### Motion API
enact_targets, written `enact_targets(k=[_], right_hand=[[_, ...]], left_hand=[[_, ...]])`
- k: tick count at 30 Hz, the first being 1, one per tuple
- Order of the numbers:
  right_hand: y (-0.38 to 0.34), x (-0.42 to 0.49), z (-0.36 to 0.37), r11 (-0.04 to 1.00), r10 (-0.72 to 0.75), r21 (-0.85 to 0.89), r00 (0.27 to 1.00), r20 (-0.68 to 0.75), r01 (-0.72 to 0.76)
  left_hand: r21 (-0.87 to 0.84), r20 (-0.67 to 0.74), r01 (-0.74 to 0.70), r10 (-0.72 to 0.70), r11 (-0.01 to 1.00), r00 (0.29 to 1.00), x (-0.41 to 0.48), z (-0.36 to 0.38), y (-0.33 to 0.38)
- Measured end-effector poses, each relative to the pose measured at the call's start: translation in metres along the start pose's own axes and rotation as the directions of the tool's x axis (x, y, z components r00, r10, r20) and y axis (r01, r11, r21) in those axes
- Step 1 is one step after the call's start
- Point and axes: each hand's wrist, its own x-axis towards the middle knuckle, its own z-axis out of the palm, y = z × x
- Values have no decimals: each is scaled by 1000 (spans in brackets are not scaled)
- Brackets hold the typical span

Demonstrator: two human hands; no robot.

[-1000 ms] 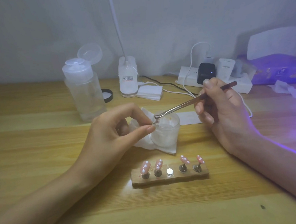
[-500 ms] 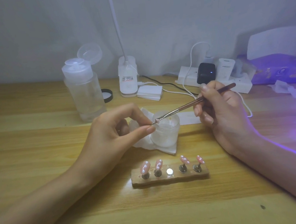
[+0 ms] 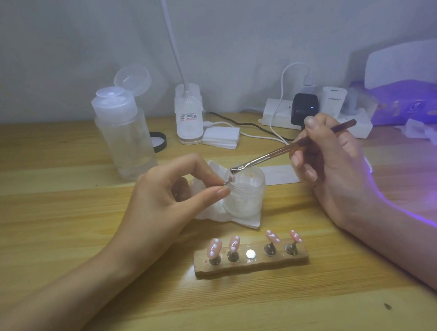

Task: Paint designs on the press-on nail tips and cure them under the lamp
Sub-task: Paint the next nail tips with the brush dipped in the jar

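Observation:
My left hand (image 3: 167, 197) pinches a small nail tip on its stand (image 3: 228, 179) between thumb and forefinger, just above a frosted jar (image 3: 244, 195). My right hand (image 3: 331, 169) grips a thin brush (image 3: 291, 148) like a pen. The brush's flat head sits close above the pinched tip. In front, a wooden holder block (image 3: 251, 261) carries several pink nail tips (image 3: 214, 247) with white dots on metal stands. One slot in its middle shows a bare shiny disc (image 3: 250, 253).
The jar stands on a white tissue (image 3: 244, 220). Behind are a clear pump bottle (image 3: 125, 137) with its lid flipped up, a black cap (image 3: 158, 141), a white desk-lamp base (image 3: 189, 118), a power strip (image 3: 311, 112) with plugs and cables, and a curing lamp (image 3: 416, 85) glowing violet at the right.
The brush head dipped down to the pinched tip half a second ago and has lifted slightly again. My left hand has stayed almost still.

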Motion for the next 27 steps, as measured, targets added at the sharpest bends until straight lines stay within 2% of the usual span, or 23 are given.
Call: enact_targets(k=[3,8,15,19,27], right_hand=[[0,-1,1,1000,-4,-28,1000,21,5],[1,-1,2,995,37,-89,998,-54,-42],[-3,-2,2,999,-28,34,999,-18,29],[-1,-3,3,999,-37,-21,999,16,37],[1,-3,2,996,-4,-93,1000,-25,2]], left_hand=[[7,5,-8,8,1000,1000,0,1,2],[-9,2,-3,3,1000,1000,0,0,2],[-10,11,-3,3,1000,1000,0,0,3],[-21,5,11,-11,1000,1000,0,0,2],[-28,3,16,-16,999,1000,-1,-1,1]])
